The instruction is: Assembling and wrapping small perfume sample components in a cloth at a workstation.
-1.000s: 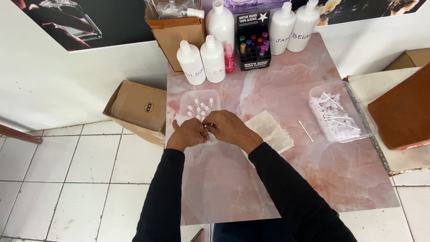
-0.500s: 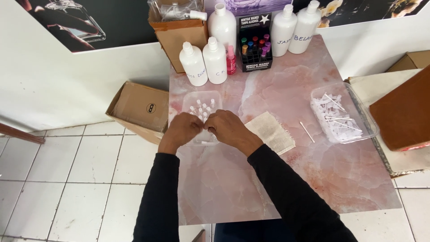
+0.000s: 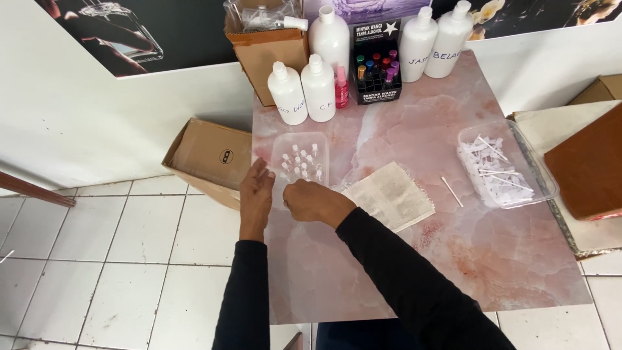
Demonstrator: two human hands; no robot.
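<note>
tray (image 3: pixel 280 146) of small clear vials (image 3: pixel 302 163)

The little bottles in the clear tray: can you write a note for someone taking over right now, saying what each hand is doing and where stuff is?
Left hand: open, flat, at the table's left edge beside the clear tray, holding nothing visible.
Right hand: curled just below the tray; whether its fingers pinch anything cannot be told.
Small bottles: standing upright in the tray, roughly a dozen.
Nearby: folded cloth, one loose stick, a second tray of white sticks at right.
Done: bottles set in the tray. Left: cannot tell.
</note>
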